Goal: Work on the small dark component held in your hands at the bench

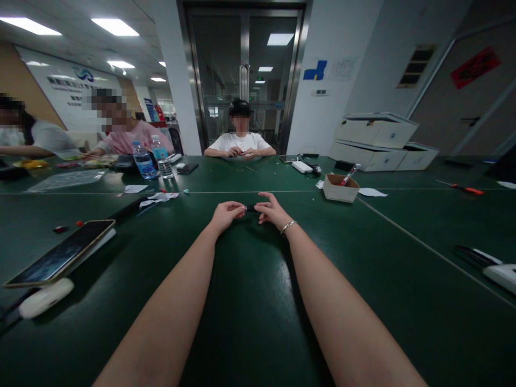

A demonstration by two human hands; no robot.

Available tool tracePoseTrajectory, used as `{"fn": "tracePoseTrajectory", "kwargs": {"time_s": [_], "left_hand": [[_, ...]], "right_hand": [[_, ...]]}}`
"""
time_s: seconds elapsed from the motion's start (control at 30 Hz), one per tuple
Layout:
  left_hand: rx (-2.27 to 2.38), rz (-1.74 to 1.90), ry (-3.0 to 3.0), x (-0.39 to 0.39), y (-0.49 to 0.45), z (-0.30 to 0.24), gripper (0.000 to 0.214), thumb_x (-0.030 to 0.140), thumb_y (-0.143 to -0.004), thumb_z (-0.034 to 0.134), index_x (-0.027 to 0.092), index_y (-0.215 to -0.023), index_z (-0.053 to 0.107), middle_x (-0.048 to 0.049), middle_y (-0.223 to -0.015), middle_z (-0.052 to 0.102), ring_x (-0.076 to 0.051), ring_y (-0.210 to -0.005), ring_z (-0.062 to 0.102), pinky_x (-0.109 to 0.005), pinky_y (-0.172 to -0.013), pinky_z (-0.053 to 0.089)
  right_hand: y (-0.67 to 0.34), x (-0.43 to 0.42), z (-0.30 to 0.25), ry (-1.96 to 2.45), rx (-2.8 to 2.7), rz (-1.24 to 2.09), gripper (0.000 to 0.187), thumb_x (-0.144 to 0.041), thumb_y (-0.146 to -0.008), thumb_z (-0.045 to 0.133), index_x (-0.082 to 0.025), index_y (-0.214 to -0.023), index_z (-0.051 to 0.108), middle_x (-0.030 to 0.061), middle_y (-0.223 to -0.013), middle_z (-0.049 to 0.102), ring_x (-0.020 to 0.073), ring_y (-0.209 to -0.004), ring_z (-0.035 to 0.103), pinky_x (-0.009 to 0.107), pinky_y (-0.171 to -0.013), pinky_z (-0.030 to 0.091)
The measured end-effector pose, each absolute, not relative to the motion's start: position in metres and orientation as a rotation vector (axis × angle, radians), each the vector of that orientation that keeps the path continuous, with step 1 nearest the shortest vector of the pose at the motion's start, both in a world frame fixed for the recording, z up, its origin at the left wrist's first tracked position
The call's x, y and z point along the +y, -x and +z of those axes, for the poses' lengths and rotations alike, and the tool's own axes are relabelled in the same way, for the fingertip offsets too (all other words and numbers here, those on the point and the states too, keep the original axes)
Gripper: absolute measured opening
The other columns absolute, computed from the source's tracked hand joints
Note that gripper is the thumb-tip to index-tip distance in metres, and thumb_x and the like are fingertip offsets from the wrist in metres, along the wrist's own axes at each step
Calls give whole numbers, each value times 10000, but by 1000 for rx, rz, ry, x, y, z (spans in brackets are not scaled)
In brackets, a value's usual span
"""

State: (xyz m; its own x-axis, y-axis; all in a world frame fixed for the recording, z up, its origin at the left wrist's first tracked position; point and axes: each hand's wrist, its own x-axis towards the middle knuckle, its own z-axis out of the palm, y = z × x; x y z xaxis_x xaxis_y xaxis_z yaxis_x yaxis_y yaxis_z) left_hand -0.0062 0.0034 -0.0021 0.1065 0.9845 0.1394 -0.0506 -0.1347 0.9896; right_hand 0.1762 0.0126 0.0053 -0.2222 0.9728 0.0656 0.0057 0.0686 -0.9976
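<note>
My left hand (226, 213) and my right hand (272, 212) meet over the dark green table (250, 301), both arms stretched forward. Between their fingertips is a small dark object (250, 208), too small to name. Each hand pinches one end of it, the left with fingers curled, the right with the index finger raised. A thin bracelet (287, 227) circles my right wrist.
A phone (60, 252) and a white case (45, 297) lie at the left. A small cardboard box (339, 188) with a tool in it sits right of centre, white boxes (379, 141) behind. Two water bottles (152, 158) stand far left. Three people sit across and left.
</note>
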Motion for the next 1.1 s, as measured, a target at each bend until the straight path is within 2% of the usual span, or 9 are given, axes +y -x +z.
{"fn": "tracePoseTrajectory", "kwargs": {"time_s": [0.13,0.27,0.4,0.47,0.6,0.77,0.93,1.07,1.1], "left_hand": [[1028,1243,-1329,3,6,-2,361,339,-567,779,107,-820,669,-55,-737,675,-142,-712,626,-332,-769,489],[1033,1240,-1316,2,7,-1,338,314,-570,782,104,-807,666,-52,-730,672,-136,-709,625,-328,-774,486],[1028,1232,-1322,2,7,0,319,305,-586,775,106,-812,670,-50,-729,672,-135,-709,625,-328,-776,486],[1028,1234,-1328,2,7,-1,316,302,-586,775,106,-811,670,-51,-733,674,-136,-708,625,-329,-775,488],[1024,1244,-1324,4,8,-3,328,305,-570,785,104,-801,670,-53,-723,674,-137,-697,625,-328,-766,492],[1025,1241,-1325,5,7,-3,356,330,-559,790,100,-803,670,-51,-709,669,-133,-680,619,-325,-751,491],[1022,1239,-1312,5,7,-3,324,295,-566,789,100,-794,668,-50,-708,669,-128,-671,619,-323,-751,491],[1024,1240,-1300,5,7,-3,297,268,-582,780,99,-797,666,-50,-717,673,-129,-681,625,-316,-753,492],[1026,1243,-1297,5,7,-3,294,264,-584,779,98,-798,665,-50,-717,673,-129,-682,627,-314,-752,492]], "right_hand": [[-174,12,8,1150,-1481,1325,237,-287,-841,532,-180,-1049,494,19,-710,630,41,-371,464,164,-366,455],[-177,10,9,1008,-1444,1330,537,-128,-701,642,-283,-1160,411,1,-950,619,27,-409,514,191,-419,508],[-177,12,8,1128,-1417,1345,336,-274,-801,575,-206,-1108,455,15,-774,630,46,-366,480,204,-387,490],[-177,12,8,1121,-1456,1315,299,-233,-805,554,-199,-1091,473,16,-772,641,39,-352,458,193,-375,477],[-177,11,9,995,-1447,1334,614,-111,-685,638,-293,-1203,364,-14,-943,633,27,-375,484,204,-409,510],[-174,12,10,1136,-1487,1317,263,-263,-847,522,-168,-1084,460,-11,-649,614,39,-316,415,183,-351,451],[-176,13,7,1011,-1463,1336,460,-125,-732,619,-241,-1131,420,-31,-814,628,22,-349,455,196,-399,495],[-177,14,6,1108,-1479,1331,249,-229,-811,555,-183,-1040,467,-7,-717,628,17,-311,396,190,-365,473],[-177,14,5,1071,-1495,1321,311,-188,-781,583,-199,-1064,455,0,-787,643,13,-321,409,189,-372,478]]}}
